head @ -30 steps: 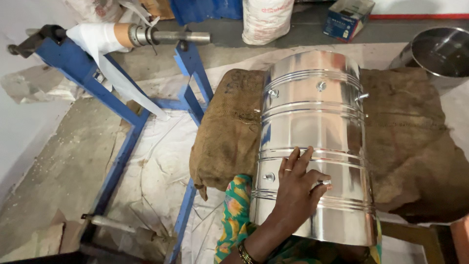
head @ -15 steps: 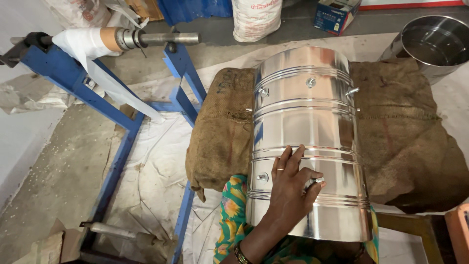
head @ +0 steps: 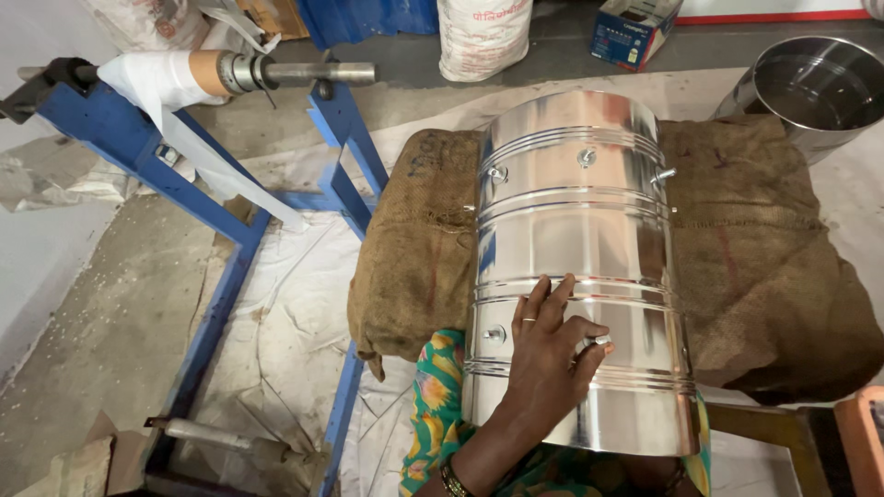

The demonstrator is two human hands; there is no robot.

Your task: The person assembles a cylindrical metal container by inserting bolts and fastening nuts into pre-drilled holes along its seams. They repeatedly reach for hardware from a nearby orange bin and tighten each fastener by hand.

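Note:
A shiny steel drum (head: 575, 230) lies on its side on a brown burlap sack (head: 764, 267), its near end over my lap. The drum has ribbed bands and small bolts (head: 586, 157) sticking out of its wall. My left hand (head: 548, 354) rests flat on the near part of the drum, fingers pointing away from me. Its thumb and forefinger pinch a small shiny metal piece (head: 596, 342) against the drum wall. A bolt (head: 494, 334) sits just left of the hand. My right hand is out of sight.
A blue metal stand (head: 230, 221) on the left carries a roll of white tape (head: 161, 78) on a steel shaft. An open steel vessel (head: 815, 92) stands at the top right. A white sack (head: 483, 32) and a small carton (head: 635, 28) sit at the back.
My view has shifted slightly, so the drum appears a little further left. My left hand stays on the drum, fingers a bit more spread.

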